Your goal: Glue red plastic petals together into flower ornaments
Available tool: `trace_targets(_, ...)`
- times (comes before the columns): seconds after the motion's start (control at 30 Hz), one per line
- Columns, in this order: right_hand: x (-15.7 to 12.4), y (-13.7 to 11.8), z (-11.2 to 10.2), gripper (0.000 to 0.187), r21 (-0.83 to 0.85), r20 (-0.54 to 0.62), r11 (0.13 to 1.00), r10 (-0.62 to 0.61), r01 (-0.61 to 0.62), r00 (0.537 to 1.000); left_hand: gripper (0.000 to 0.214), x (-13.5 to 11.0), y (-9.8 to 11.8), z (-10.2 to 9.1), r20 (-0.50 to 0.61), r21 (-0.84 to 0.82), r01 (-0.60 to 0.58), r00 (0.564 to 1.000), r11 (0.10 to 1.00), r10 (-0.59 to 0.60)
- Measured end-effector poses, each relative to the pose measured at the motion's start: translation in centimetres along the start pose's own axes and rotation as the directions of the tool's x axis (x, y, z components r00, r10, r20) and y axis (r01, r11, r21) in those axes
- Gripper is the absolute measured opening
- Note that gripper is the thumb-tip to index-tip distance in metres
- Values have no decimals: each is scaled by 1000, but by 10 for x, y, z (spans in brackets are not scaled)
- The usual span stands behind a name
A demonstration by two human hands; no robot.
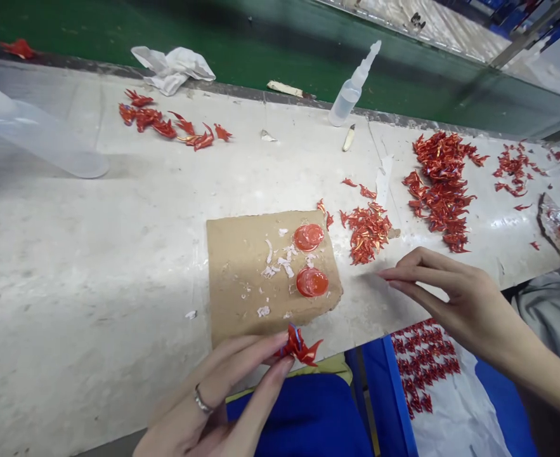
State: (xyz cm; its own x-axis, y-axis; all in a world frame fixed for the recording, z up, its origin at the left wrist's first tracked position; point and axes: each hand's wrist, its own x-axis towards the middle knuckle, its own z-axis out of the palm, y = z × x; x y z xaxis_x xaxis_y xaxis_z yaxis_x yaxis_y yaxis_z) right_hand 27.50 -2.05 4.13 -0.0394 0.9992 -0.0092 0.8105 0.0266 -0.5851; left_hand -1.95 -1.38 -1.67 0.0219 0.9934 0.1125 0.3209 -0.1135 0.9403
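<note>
Left hand (213, 393): is pinching a red foil piece (301, 348) between thumb and fingertips, which are clamping on its lower end; a ring is showing on one finger.
Red foil piece: is being held in the air just off the near edge of the bench (94, 254), in front of the cardboard pad (241, 273), with its points fanning to the right.
Right hand (451, 289): is reaching left over the bench edge with fingers stretched out; thumb and forefinger tips are lying nearly together, with nothing showing between them.
Nearest stock: a small pile (368, 231) of loose red pieces is lying just beyond the right fingertips, not touching them.
Cardboard pad: is carrying two red discs (308, 237) and white scraps (280, 263).
Other stock: a large pile (441, 187) is lying farther right; a blue bin (384, 381) below the bench is holding more pieces.
Squeeze bottle (353, 89): is standing tilted at the far edge.
Step in hand (judged): one piece is being held ready while the free hand is going for loose stock.
Next move calls for (judged): a fine two-finger pinch that is separating a single piece from the tangled pile, while the left grip is keeping its piece steady.
</note>
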Motion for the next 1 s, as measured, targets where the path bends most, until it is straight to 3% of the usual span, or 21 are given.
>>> trace_targets(0.07,3,-4,2,24,-84,56,993,-77,81,995,31,0,1,0,3,-16,13,1000,1000,-13)
trace_targets(0.2,13,-8,13,24,-152,149,980,-103,126,983,30,1,1,-2,15,-6,5,1000,1000,-5)
trace_targets(0.37,28,-12,16,18,-54,92,986,-150,155,984,28,4,2,-4,22,-6,54,998,999,-54)
trace_targets(0.5,37,-28,15,6,171,65,985,-30,19,997,29,4,0,-5,9,-25,82,997,996,-82)
trace_targets(0.6,42,-41,18,7,285,80,955,68,-88,994,29,5,-3,-5,12,-25,70,997,997,-70)
trace_targets(0.73,48,-48,26,6,350,81,924,134,-154,988,27,8,-5,-5,14,-43,2,1000,999,-1)
trace_targets(1.0,53,-49,34,5,372,55,911,170,-178,984,36,6,0,-4,-2,-64,96,995,993,-97)
